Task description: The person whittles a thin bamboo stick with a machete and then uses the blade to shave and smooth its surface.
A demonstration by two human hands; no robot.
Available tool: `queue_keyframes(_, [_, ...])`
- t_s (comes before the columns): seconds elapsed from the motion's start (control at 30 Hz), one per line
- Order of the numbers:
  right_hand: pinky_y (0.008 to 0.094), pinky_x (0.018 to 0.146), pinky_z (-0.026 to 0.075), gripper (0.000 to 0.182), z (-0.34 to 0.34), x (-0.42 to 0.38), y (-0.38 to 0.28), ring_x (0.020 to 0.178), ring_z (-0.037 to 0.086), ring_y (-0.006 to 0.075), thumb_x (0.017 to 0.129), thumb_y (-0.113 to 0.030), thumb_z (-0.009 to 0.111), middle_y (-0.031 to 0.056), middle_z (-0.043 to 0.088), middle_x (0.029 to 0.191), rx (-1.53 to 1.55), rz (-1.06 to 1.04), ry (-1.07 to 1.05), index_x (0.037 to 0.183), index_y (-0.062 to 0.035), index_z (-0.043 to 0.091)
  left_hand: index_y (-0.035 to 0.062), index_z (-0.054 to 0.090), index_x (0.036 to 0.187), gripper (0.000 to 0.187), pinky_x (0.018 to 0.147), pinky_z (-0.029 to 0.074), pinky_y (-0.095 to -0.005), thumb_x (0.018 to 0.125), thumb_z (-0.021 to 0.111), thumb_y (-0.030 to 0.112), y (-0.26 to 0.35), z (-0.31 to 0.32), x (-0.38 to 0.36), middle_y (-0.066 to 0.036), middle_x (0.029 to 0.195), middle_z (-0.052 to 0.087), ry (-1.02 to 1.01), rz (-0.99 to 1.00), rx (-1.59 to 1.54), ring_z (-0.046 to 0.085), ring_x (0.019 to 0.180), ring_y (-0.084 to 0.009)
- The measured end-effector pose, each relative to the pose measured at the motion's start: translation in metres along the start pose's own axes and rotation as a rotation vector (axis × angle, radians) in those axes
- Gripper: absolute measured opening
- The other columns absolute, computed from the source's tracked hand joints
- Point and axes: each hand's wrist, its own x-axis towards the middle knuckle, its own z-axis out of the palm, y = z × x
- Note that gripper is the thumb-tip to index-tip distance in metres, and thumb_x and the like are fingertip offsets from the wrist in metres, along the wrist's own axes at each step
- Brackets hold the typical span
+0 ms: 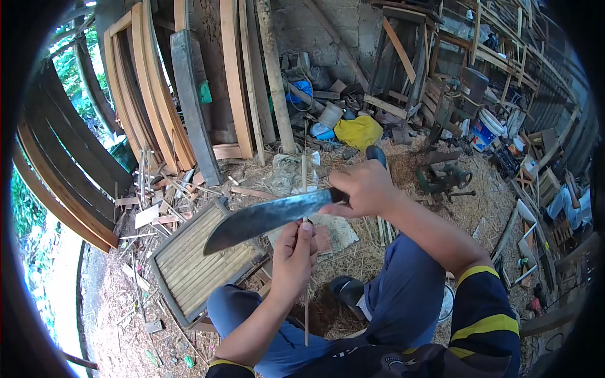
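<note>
My right hand [365,188] is wrapped round the dark handle of a machete [268,217]. The broad grey blade points left and slightly down, passing just above my left hand [295,258]. That hand is closed, thumb uppermost, on a thin wooden stick [307,318]. The stick runs nearly upright, with one end below my fist near my lap and the other rising behind the blade. The blade crosses the stick in this view. Behind my hands, a pale flat board [337,233] lies on the ground, partly hidden.
A framed slatted panel [195,258] leans at my left knee. Shavings and offcuts cover the ground. A green vise [447,179] stands at the right, a yellow cloth [359,132] lies ahead, and long planks [236,82] lean upright behind. Another person [570,201] is at far right.
</note>
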Motion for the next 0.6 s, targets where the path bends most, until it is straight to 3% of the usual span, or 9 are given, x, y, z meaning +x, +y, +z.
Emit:
queue_keyframes(0.13, [0.0439,0.052,0.050,0.048,0.003,-0.001,0.037,0.056,0.064,0.0351,0.089,-0.051,0.073,0.0131,0.060,0.061,0.090,0.359,0.164,0.075,-0.0059,0.063,0.0136,0.048,0.095,0.024,0.040,0.019,-0.0203,0.112,0.047,0.031,0.001,0.004,-0.004,0.009,0.065,0.032,-0.018,0.000,0.015,0.025,0.047,-0.0006])
queue_keyframes(0.23, [0.0426,0.051,0.049,0.051,-0.002,-0.008,0.039,0.054,0.064,0.0333,0.089,-0.055,0.071,0.0114,0.060,0.059,0.079,0.312,0.202,0.072,-0.0082,0.063,0.0135,0.048,0.096,0.023,0.040,0.019,-0.0204,0.112,0.047,0.030,-0.005,0.002,-0.002,0.009,0.065,0.033,-0.029,0.009,0.032,0.025,0.047,-0.0006])
queue_keyframes(0.4, [0.0439,0.051,0.050,0.055,-0.003,-0.006,-0.001,0.052,0.064,0.0332,0.089,-0.064,0.067,0.0097,0.059,0.059,0.041,0.005,0.025,0.077,-0.0103,0.065,0.0134,0.049,0.095,0.024,0.040,0.020,-0.0205,0.112,0.047,0.030,-0.001,0.002,-0.001,0.009,0.065,0.033,-0.020,0.011,0.019,0.026,0.048,-0.0005])
queue_keyframes(0.5, [0.0437,0.051,0.049,0.054,0.006,-0.004,0.026,0.053,0.064,0.0334,0.090,-0.062,0.067,0.0103,0.059,0.058,0.093,0.134,0.109,0.076,-0.0105,0.064,0.0130,0.049,0.095,0.025,0.041,0.020,-0.0205,0.112,0.048,0.031,-0.001,0.003,-0.004,0.009,0.065,0.033,-0.004,0.035,0.055,0.026,0.049,-0.0004])
queue_keyframes(0.53, [0.0431,0.051,0.050,0.052,0.010,-0.005,0.036,0.054,0.065,0.0331,0.091,-0.060,0.067,0.0107,0.060,0.057,0.099,0.348,0.118,0.074,-0.0108,0.063,0.0127,0.049,0.095,0.025,0.041,0.020,-0.0205,0.112,0.048,0.031,0.000,0.005,-0.005,0.009,0.065,0.033,-0.018,0.031,0.050,0.026,0.049,-0.0004])
queue_keyframes(0.6, [0.0422,0.051,0.049,0.052,0.005,-0.011,0.046,0.054,0.066,0.0319,0.091,-0.059,0.068,0.0103,0.060,0.057,0.098,0.427,0.126,0.072,-0.0108,0.063,0.0121,0.050,0.096,0.024,0.041,0.020,-0.0204,0.112,0.048,0.031,-0.001,0.007,-0.007,0.009,0.065,0.033,-0.034,0.016,0.043,0.026,0.049,-0.0004])
